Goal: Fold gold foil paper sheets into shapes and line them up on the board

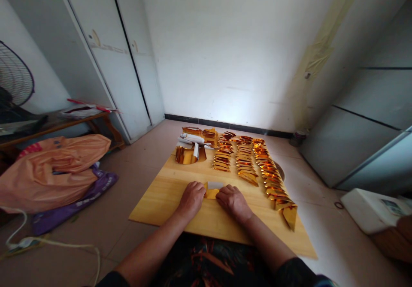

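A wooden board point(167, 201) lies across my lap. Both hands rest on its middle, pressing a small gold foil paper point(212, 191) between them. My left hand point(192, 197) holds the paper's left side with curled fingers. My right hand point(234, 201) holds its right side. Beyond the hands lie three rows of folded gold foil pieces point(245, 160), the right row point(273, 184) running down to the board's right edge. A heap of unfolded gold and white sheets point(191, 147) sits at the board's far left.
A pink plastic bag point(54, 167) on a purple one lies on the floor at left, near a low wooden table point(58, 126) and a fan point(14, 79). White cabinets point(106, 59) stand behind. A white appliance point(373, 209) sits at right. A cable point(64, 246) trails bottom left.
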Demonstrator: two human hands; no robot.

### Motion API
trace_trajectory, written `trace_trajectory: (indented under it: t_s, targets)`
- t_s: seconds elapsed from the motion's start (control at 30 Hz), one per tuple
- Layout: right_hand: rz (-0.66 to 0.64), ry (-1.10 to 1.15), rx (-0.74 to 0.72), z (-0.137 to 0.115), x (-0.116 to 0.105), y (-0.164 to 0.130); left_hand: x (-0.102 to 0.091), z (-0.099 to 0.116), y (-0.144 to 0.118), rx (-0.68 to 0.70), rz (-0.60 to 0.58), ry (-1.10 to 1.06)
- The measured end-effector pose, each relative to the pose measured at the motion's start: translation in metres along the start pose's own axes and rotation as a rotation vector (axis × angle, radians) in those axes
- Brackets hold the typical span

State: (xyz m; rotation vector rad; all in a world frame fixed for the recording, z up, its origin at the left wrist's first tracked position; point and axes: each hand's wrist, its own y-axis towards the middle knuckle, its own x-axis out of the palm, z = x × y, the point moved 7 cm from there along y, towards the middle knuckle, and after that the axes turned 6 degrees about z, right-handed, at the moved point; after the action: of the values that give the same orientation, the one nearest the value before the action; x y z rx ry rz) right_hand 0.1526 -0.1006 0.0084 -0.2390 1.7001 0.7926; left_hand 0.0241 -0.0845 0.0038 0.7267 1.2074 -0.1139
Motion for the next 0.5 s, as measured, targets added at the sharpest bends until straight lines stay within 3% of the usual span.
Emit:
trace_trajectory:
  t_s: [0.2,0.5]
  targets:
    - [-0.016,0.013,-0.057,0.002,-0.001,0.006,-0.003,0.007,-0.001,0.015,-0.034,0.011]
    - [-0.085,-0.090,-0.131,-0.004,0.003,0.014,-0.013,0.020,-0.002,-0.073,-0.032,0.125]
